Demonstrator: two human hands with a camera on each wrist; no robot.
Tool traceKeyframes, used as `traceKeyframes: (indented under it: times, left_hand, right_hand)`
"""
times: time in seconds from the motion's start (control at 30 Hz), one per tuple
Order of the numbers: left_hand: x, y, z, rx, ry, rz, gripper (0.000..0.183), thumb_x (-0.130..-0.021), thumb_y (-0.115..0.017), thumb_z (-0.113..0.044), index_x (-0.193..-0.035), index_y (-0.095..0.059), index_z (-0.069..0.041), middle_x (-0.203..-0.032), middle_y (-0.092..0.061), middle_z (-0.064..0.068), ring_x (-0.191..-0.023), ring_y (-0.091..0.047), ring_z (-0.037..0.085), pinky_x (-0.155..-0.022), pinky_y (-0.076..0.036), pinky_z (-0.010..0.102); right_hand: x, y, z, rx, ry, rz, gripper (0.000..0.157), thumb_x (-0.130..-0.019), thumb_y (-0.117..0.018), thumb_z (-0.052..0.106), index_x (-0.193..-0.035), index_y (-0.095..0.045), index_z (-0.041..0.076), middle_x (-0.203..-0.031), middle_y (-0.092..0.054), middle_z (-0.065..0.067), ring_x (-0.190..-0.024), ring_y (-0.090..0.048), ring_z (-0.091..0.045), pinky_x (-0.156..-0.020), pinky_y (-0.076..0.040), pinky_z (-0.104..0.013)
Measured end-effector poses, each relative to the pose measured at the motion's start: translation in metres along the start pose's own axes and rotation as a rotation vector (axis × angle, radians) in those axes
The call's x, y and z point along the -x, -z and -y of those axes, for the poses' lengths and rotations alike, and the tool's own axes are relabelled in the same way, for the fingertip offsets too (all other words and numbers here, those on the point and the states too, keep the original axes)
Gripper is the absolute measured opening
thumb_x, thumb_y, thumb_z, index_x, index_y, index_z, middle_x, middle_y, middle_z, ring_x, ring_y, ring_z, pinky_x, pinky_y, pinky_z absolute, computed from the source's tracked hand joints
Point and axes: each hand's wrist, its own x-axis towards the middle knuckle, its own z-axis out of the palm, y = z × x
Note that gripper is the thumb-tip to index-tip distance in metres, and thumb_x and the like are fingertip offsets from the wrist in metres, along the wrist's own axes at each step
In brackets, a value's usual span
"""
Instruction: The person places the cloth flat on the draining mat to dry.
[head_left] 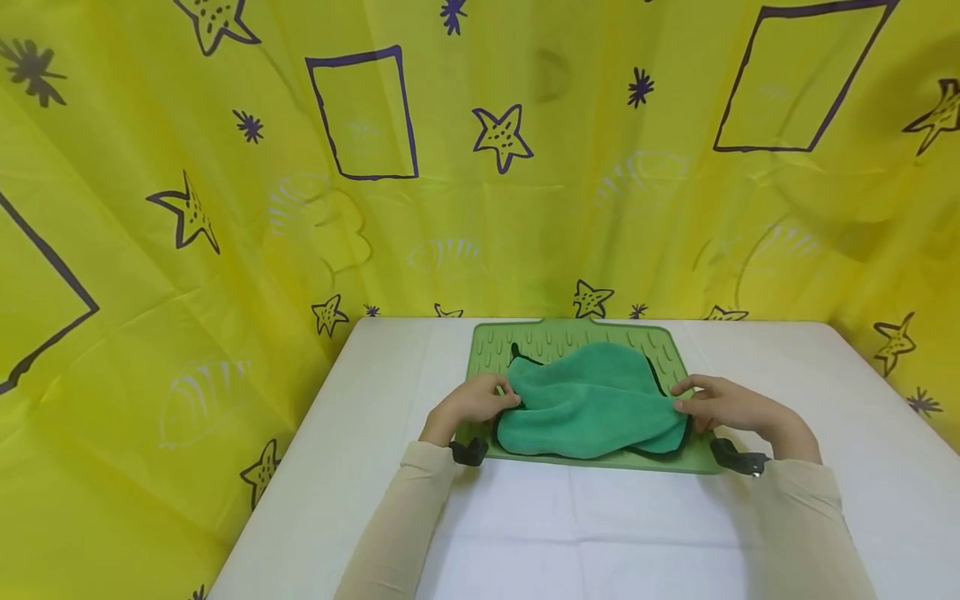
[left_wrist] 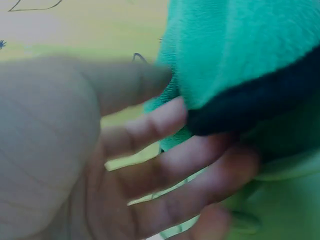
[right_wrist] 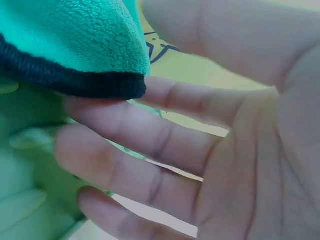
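A green cloth [head_left: 592, 404] with dark edging lies rumpled over a light green mat [head_left: 487, 342] with raised ridges. At its left end my left hand [head_left: 483, 398] pinches the cloth's edge between thumb and index finger. The left wrist view shows the dark edging right at these fingertips, with the other fingers spread below. My right hand [head_left: 723, 406] is at the opposite end. In the right wrist view, a corner of the cloth [right_wrist: 95, 45] meets the index and middle fingers [right_wrist: 135, 122], while the thumb stands apart. Anything under the cloth is hidden.
The mat lies on a white-covered table [head_left: 525, 533], near its far edge. A yellow curtain [head_left: 450, 217] with stars and frames drawn on it hangs behind and along the sides. Dark straps [head_left: 738, 458] circle both wrists.
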Motion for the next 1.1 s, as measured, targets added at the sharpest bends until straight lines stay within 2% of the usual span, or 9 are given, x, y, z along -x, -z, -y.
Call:
traceKeyframes:
  times: [0.13, 0.27, 0.37, 0.47, 0.57, 0.67, 0.77, 0.9, 1.1]
  left_hand:
    - [-0.003, -0.004, 0.0, -0.068, 0.069, -0.136, 0.018, -0.096, -0.055, -0.029, -0.096, -0.066, -0.015, -0.091, -0.065, 0.0, -0.069, -0.051, 0.014, -0.059, -0.042, 0.027]
    - [-0.007, -0.006, 0.003, -0.069, 0.126, -0.254, 0.016, -0.095, -0.056, -0.027, -0.094, -0.066, -0.014, -0.088, -0.067, 0.003, -0.063, -0.051, 0.015, -0.053, -0.04, 0.028]
    - [-0.01, -0.007, 0.005, -0.041, 0.165, -0.305, 0.015, -0.093, -0.058, -0.027, -0.094, -0.067, -0.015, -0.085, -0.067, 0.003, -0.062, -0.053, 0.015, -0.052, -0.04, 0.028]
    - [-0.015, -0.005, 0.007, -0.047, 0.202, -0.33, 0.016, -0.092, -0.06, -0.03, -0.094, -0.069, -0.016, -0.083, -0.067, 0.003, -0.062, -0.054, 0.015, -0.052, -0.04, 0.028]
    - [-0.023, 0.0, 0.007, -0.073, 0.223, -0.339, 0.018, -0.091, -0.062, -0.03, -0.096, -0.071, -0.016, -0.088, -0.07, 0.005, -0.063, -0.055, 0.016, -0.052, -0.041, 0.028]
    - [-0.035, 0.005, 0.005, -0.11, 0.233, -0.329, 0.019, -0.092, -0.062, -0.029, -0.101, -0.072, -0.016, -0.102, -0.071, 0.006, -0.07, -0.059, 0.018, -0.057, -0.044, 0.03]
    - [-0.044, 0.008, 0.003, -0.144, 0.233, -0.29, 0.022, -0.092, -0.063, -0.029, -0.105, -0.072, -0.015, -0.112, -0.07, 0.005, -0.083, -0.063, 0.021, -0.065, -0.048, 0.033]
    - [-0.052, 0.008, 0.001, -0.133, 0.204, -0.22, 0.026, -0.092, -0.064, -0.031, -0.108, -0.072, -0.013, -0.115, -0.069, 0.004, -0.098, -0.064, 0.023, -0.078, -0.052, 0.036]
    - [-0.054, 0.006, 0.0, -0.075, 0.187, -0.188, 0.026, -0.089, -0.068, -0.03, -0.106, -0.072, -0.011, -0.114, -0.068, 0.006, -0.104, -0.062, 0.024, -0.087, -0.051, 0.037]
  right_hand:
    - [-0.001, 0.002, -0.002, 0.04, 0.003, -0.063, 0.049, -0.098, -0.052, 0.038, -0.13, -0.047, 0.0, -0.098, -0.064, -0.01, -0.083, -0.06, -0.021, -0.076, -0.05, -0.034]
    - [-0.002, 0.003, -0.002, 0.071, 0.026, -0.171, 0.045, -0.1, -0.048, 0.037, -0.126, -0.052, 0.001, -0.109, -0.061, -0.015, -0.095, -0.056, -0.024, -0.078, -0.046, -0.034]
    - [-0.003, 0.003, -0.001, 0.035, 0.037, -0.228, 0.046, -0.101, -0.046, 0.038, -0.125, -0.052, -0.001, -0.121, -0.057, -0.019, -0.105, -0.054, -0.029, -0.082, -0.045, -0.036]
    - [-0.005, 0.005, 0.001, -0.006, 0.055, -0.24, 0.049, -0.102, -0.044, 0.038, -0.128, -0.05, -0.003, -0.124, -0.056, -0.023, -0.108, -0.055, -0.032, -0.086, -0.047, -0.039]
    - [-0.009, 0.01, 0.003, -0.021, 0.071, -0.231, 0.05, -0.102, -0.043, 0.037, -0.13, -0.048, -0.005, -0.126, -0.055, -0.024, -0.108, -0.058, -0.032, -0.089, -0.049, -0.042]
    - [-0.016, 0.017, 0.005, -0.014, 0.081, -0.206, 0.051, -0.102, -0.043, 0.038, -0.129, -0.048, -0.006, -0.126, -0.055, -0.025, -0.11, -0.058, -0.036, -0.089, -0.048, -0.047]
    - [-0.028, 0.02, 0.007, 0.032, 0.085, -0.161, 0.05, -0.102, -0.045, 0.036, -0.129, -0.048, -0.006, -0.127, -0.054, -0.026, -0.114, -0.055, -0.039, -0.091, -0.047, -0.05]
    - [-0.044, 0.022, 0.003, 0.113, 0.062, -0.124, 0.051, -0.101, -0.047, 0.03, -0.133, -0.044, -0.01, -0.131, -0.05, -0.029, -0.115, -0.053, -0.039, -0.091, -0.047, -0.049]
    - [-0.062, 0.022, -0.008, 0.018, 0.025, -0.041, 0.048, -0.103, -0.044, 0.029, -0.132, -0.046, -0.009, -0.129, -0.053, -0.026, -0.11, -0.056, -0.034, -0.092, -0.047, -0.046]
